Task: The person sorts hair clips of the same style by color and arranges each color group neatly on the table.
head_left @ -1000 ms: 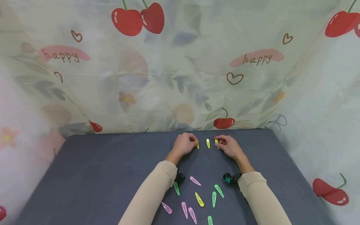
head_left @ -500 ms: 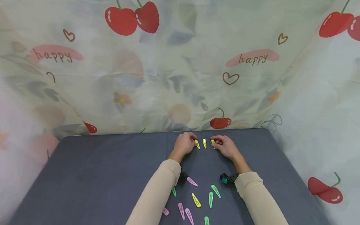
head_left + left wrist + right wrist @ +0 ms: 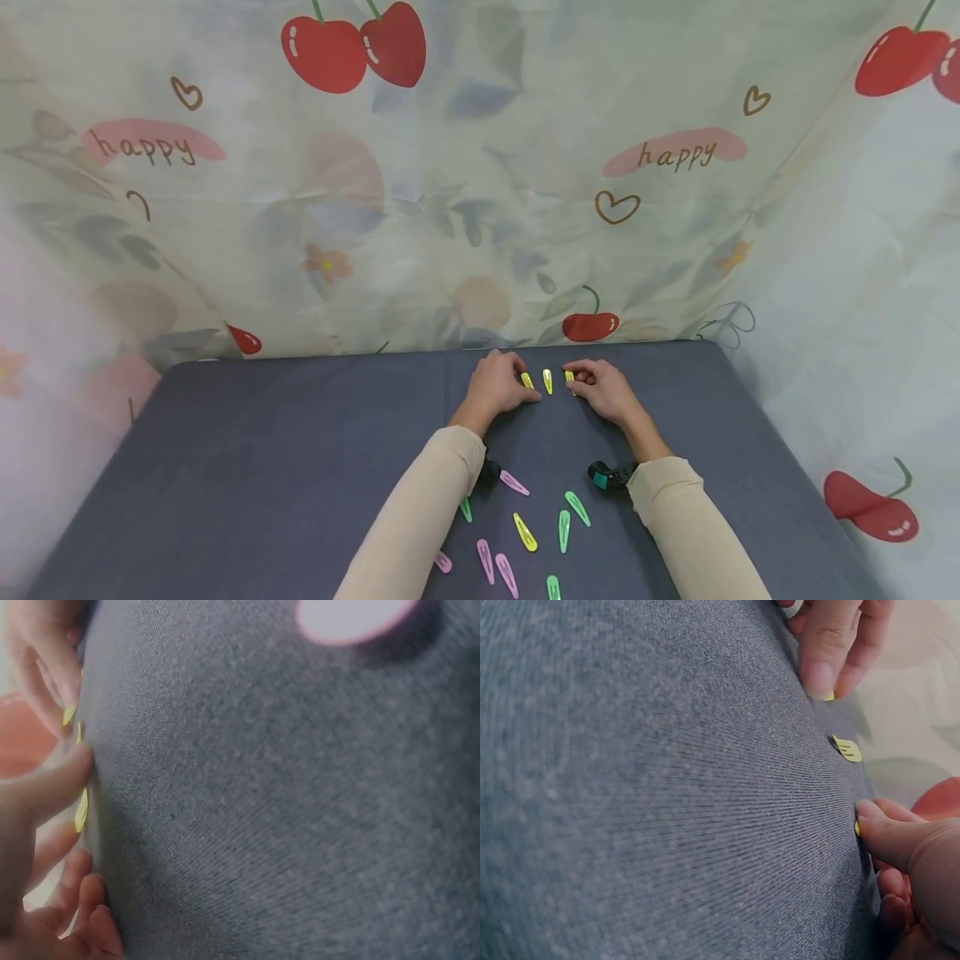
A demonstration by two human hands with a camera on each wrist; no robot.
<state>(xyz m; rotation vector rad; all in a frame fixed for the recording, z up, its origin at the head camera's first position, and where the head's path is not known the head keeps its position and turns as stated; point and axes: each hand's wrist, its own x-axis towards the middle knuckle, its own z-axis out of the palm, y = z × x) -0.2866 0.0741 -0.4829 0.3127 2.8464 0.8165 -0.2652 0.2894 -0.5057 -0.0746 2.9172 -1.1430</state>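
Note:
Three small yellow snap hair clips stand in a row near the table's back edge. My left hand point(image 3: 497, 385) holds the left hair clip point(image 3: 527, 381) between thumb and index finger; it leans slightly, and the thumb reaches past its lower end. In the left wrist view, that clip point(image 3: 82, 811) shows between thumb and index fingertip. The middle hair clip point(image 3: 547, 382) lies untouched between the hands. With thumb and index finger, my right hand point(image 3: 607, 393) pinches the right hair clip point(image 3: 569, 377). Only a sliver of this clip point(image 3: 857, 828) shows in the right wrist view.
Nearer on the dark grey table point(image 3: 300, 467) lie loose clips: a yellow one point(image 3: 525, 532), several green ones point(image 3: 564, 532) and several pink ones point(image 3: 485, 561). My left sleeve partly covers some. A printed curtain point(image 3: 480, 208) hangs behind the back edge.
My left thumb has spread out to the right, beyond the clip's lower end, and the left clip's tilt has shifted a little. My right hand keeps its pinch. The head view has drifted slightly.

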